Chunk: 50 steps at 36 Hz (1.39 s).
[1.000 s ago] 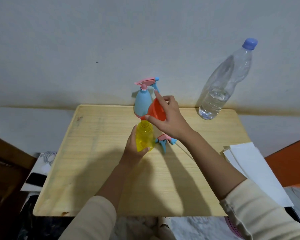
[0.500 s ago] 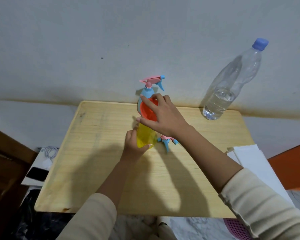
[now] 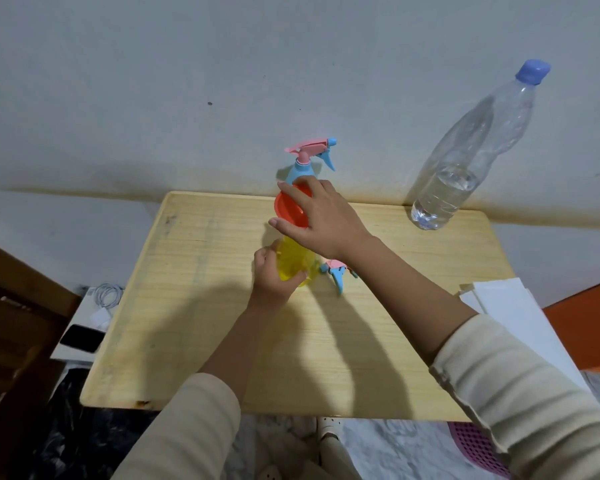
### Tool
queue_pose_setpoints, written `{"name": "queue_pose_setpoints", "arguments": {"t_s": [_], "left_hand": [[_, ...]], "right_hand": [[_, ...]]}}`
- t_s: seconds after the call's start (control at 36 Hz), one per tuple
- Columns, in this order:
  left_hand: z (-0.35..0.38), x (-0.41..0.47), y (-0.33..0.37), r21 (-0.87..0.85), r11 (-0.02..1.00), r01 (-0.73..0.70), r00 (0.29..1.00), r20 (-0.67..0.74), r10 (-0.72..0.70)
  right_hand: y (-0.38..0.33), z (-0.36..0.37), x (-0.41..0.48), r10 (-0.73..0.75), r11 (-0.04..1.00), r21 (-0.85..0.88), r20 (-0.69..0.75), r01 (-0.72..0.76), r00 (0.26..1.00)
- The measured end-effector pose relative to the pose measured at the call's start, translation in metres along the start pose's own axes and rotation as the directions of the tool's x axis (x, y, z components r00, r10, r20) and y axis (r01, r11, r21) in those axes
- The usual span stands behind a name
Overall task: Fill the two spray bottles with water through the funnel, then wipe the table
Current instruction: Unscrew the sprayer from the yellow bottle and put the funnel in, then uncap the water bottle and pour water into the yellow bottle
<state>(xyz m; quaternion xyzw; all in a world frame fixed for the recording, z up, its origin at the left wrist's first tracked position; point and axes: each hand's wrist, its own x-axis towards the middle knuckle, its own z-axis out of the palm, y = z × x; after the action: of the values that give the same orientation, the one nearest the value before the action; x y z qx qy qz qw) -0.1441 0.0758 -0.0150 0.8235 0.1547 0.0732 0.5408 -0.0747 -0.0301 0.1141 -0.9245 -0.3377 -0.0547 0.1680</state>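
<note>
A yellow spray bottle [image 3: 293, 263] stands uncapped near the middle of the wooden table [image 3: 194, 306], and my left hand [image 3: 270, 277] grips its body. An orange funnel [image 3: 289, 209] sits upright on the bottle's neck; my right hand [image 3: 321, 220] holds its rim between thumb and fingers. The bottle's pink-and-blue spray head [image 3: 336, 270] lies on the table just right of it. Behind stands a blue spray bottle [image 3: 300, 169] with its pink trigger head on. A clear water bottle [image 3: 465, 168] with a blue cap stands at the far right corner, about a third full.
White paper sheets [image 3: 513, 313] lie off the table's right edge. To the left, below the table, a phone [image 3: 80, 337] and a coiled white cable [image 3: 106, 294] rest on a low white surface. The wall runs right behind the table.
My right hand has tipped the funnel from tilted to upright and set it onto the yellow bottle's neck. My left hand has kept its grip on the bottle.
</note>
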Motion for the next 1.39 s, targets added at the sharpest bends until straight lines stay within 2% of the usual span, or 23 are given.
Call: {"name": "queue_pose_setpoints", "arguments": {"t_s": [0.17,0.28,0.42,0.53,0.64,0.69,0.78,0.89,0.97,1.08,1.39], "left_hand": [[-0.002,-0.003,0.001,-0.015,0.999,-0.047,0.997,-0.064,0.046],[-0.002,-0.025,0.006,-0.011,1.000,-0.017,0.988,-0.153,0.015],[0.015,-0.068,0.011,0.047,0.996,-0.082,0.979,-0.182,0.089],[0.043,-0.081,0.050,0.012,0.986,-0.165,0.975,-0.148,0.165],[0.080,-0.046,0.118,-0.067,0.932,-0.357,0.933,-0.063,0.353],[0.102,-0.014,0.155,-0.145,0.924,-0.353,0.934,-0.001,0.357],[0.137,0.038,0.202,-0.197,0.900,-0.390,0.916,0.016,0.401],[0.172,0.095,0.243,-0.195,0.911,-0.364,0.911,0.130,0.392],[0.191,0.117,0.256,-0.219,0.924,-0.314,0.914,0.193,0.356],[0.211,0.131,0.255,-0.213,0.933,-0.289,0.906,0.255,0.338],[0.208,0.097,0.251,-0.242,0.936,-0.257,0.922,0.229,0.313]], "right_hand": [[-0.004,-0.003,-0.006,0.020,0.999,0.051,-0.058,-0.017,0.998],[0.000,-0.011,-0.020,0.092,0.975,0.214,-0.157,-0.057,0.983],[0.033,-0.022,-0.050,0.180,0.946,0.308,-0.226,-0.105,0.957],[0.084,-0.025,-0.077,0.297,0.928,0.303,-0.242,-0.219,0.924],[0.141,-0.033,-0.094,0.466,0.871,0.316,-0.292,-0.375,0.835],[0.168,-0.038,-0.095,0.542,0.829,0.352,-0.316,-0.435,0.778],[0.206,-0.043,-0.087,0.627,0.768,0.415,-0.334,-0.488,0.704],[0.245,-0.046,-0.065,0.709,0.682,0.503,-0.276,-0.531,0.649],[0.263,-0.045,-0.046,0.742,0.620,0.582,-0.217,-0.527,0.634],[0.274,-0.042,-0.034,0.739,0.592,0.644,-0.194,-0.484,0.645],[0.254,-0.041,-0.059,0.765,0.584,0.659,-0.252,-0.473,0.593]]}}
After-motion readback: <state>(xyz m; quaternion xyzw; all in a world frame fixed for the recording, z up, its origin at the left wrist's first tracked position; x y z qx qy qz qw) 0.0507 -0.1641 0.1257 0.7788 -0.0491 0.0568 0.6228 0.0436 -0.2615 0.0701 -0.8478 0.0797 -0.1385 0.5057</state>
